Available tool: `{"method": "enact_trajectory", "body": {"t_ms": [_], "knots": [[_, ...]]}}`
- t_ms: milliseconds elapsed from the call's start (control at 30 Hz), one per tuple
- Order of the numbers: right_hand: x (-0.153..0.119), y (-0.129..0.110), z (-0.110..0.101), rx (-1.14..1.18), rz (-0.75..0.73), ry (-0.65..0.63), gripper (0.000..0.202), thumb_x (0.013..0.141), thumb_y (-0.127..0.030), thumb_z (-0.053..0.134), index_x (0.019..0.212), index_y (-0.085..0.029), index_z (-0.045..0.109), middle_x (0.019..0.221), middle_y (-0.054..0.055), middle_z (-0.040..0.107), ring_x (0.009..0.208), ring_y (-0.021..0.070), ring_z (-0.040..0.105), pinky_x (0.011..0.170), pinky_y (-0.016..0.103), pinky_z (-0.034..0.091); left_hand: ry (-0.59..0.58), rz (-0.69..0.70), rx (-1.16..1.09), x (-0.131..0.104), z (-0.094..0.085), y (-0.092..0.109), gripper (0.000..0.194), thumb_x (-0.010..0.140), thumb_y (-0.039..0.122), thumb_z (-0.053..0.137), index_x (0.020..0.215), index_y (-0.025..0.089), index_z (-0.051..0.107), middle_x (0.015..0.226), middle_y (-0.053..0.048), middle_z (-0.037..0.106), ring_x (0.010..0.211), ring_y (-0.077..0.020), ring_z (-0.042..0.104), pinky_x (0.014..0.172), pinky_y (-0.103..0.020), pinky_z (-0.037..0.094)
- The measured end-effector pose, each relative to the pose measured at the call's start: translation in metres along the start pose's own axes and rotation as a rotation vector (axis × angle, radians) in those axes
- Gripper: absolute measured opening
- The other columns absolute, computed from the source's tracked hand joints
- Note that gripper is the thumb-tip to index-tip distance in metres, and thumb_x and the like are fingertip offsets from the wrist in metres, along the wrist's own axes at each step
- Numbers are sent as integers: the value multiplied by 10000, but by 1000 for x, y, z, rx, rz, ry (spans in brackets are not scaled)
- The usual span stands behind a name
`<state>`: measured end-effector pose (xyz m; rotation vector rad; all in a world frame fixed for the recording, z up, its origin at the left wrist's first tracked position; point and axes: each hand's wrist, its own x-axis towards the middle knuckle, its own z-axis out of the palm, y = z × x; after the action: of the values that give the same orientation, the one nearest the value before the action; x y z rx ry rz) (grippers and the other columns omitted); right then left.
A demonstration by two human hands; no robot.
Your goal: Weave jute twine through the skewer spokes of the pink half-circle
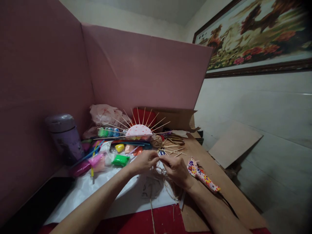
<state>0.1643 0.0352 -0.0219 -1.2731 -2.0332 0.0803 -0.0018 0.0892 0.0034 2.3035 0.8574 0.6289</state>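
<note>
My left hand (145,161) and my right hand (175,169) meet above the middle of the table, fingertips pinched close together. Both are closed on thin tan twine (168,186), whose loose loops hang and lie below them. One strand runs down past the white sheet's front edge. The exact spot gripped is hidden by my fingers. Behind my hands stands a half-round dotted pink piece (138,130) with thin wooden sticks fanning out from its curved edge. Loose sticks (175,150) and a twine ball (156,141) lie just beyond my right hand.
A flower-patterned glue gun (203,175) with a black cord lies on cardboard (226,191) to the right. Packets of coloured clay (120,160) and a purple flask (64,138) stand left. A pink partition (146,71) closes the back. White sheeting (117,201) covers the front.
</note>
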Motion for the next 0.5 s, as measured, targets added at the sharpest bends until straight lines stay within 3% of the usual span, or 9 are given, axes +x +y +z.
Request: {"method": "enact_trajectory", "body": {"t_ms": [200, 500], "knots": [[1, -6, -2, 78, 35, -5, 208, 828, -176, 482, 874, -231, 678, 715, 22, 693, 637, 139, 619, 593, 205, 388, 21, -142, -370, 2, 5, -5, 105, 625, 146, 462, 628, 127, 565, 540, 11, 544, 531, -112, 507, 505, -210, 384], [2, -6, -2, 318, 77, -7, 214, 838, -162, 484, 872, -208, 691, 721, 14, 678, 643, 135, 605, 609, 217, 416, 51, -229, -545, 3, 4, 0, 69, 555, 142, 483, 531, 132, 546, 412, 23, 513, 419, -108, 498, 454, -222, 401]]}}
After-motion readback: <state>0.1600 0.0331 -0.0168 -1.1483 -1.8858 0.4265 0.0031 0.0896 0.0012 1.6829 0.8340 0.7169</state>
